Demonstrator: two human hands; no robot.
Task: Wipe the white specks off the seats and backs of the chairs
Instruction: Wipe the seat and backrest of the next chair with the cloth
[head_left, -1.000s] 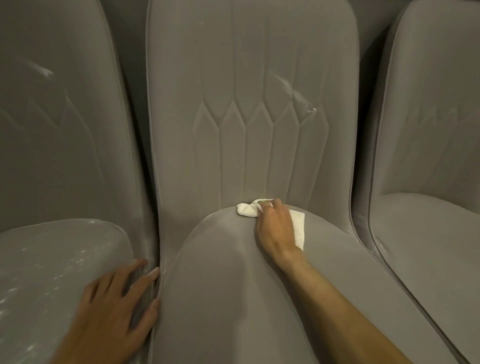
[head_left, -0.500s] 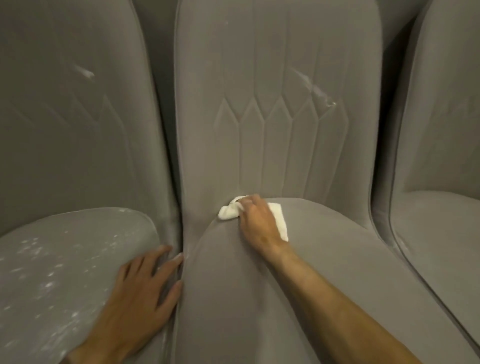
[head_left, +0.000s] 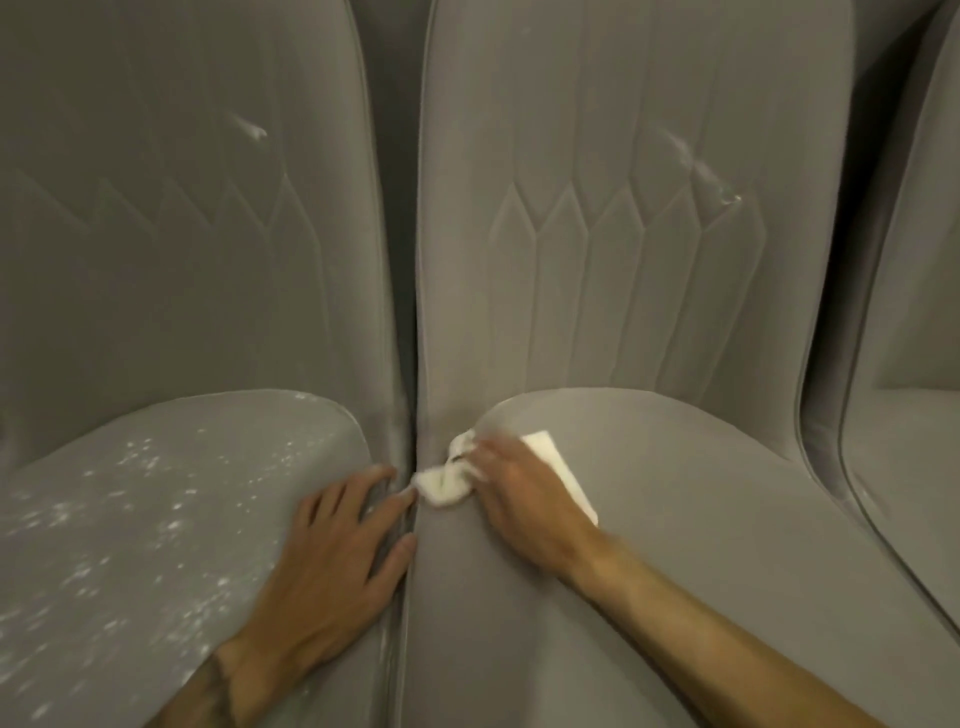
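Grey upholstered chairs stand side by side. My right hand (head_left: 519, 493) presses a white cloth (head_left: 441, 480) onto the left rear edge of the middle seat (head_left: 649, 519), fingers over it. My left hand (head_left: 332, 551) rests flat, fingers spread, on the right edge of the left seat (head_left: 130, 519), which is dotted with several white specks. A white smear (head_left: 252, 129) marks the left chair's back (head_left: 182, 234). Another smear (head_left: 698, 163) runs across the middle chair's back (head_left: 623, 208).
A narrow dark gap (head_left: 408, 364) separates the left and middle chairs. A third grey chair (head_left: 914, 441) stands at the right edge, its seat partly in view.
My right hand has slid the cloth leftward along the back of the middle seat to its left edge. The view has swung left. My left hand stays on the left seat's edge.
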